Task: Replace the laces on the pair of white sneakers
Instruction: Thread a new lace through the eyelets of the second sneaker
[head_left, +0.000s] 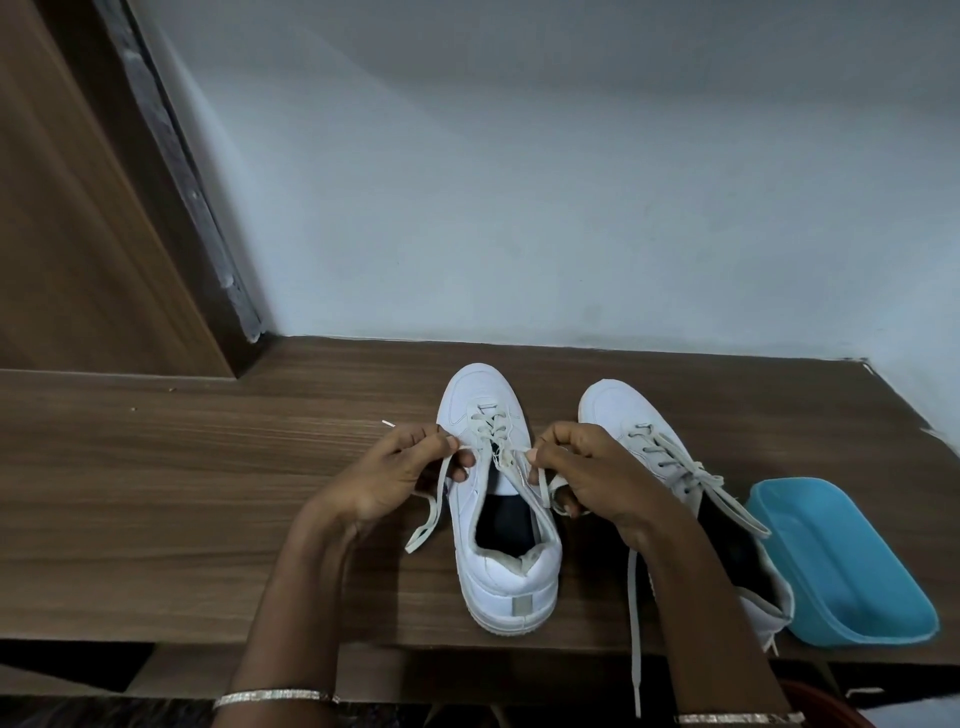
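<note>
On the dark wood-grain shelf top (208, 493), a white leather sneaker (498, 577) stood upright with its toe toward the pale wall (519, 182) and its heel near the front edge. Its off-white flat lace (491, 428) crossed the eyelets nearer the toe. The left hand (400, 478) pinched one end of that lace between thumb and forefinger, and a loose length hung down beside the shoe onto the wood. The right hand (587, 467) pinched the other end just over the tongue, fingers curled. A second white sneaker (613, 410) stood just beside the first, partly hidden by the right forearm. Its own grey-white lace (719, 488) lay loose, one end dangling over the shelf's front edge. A light blue plastic tray (852, 571) sat just beside this second shoe. Each wrist bore a thin metal bangle (275, 696).
</note>
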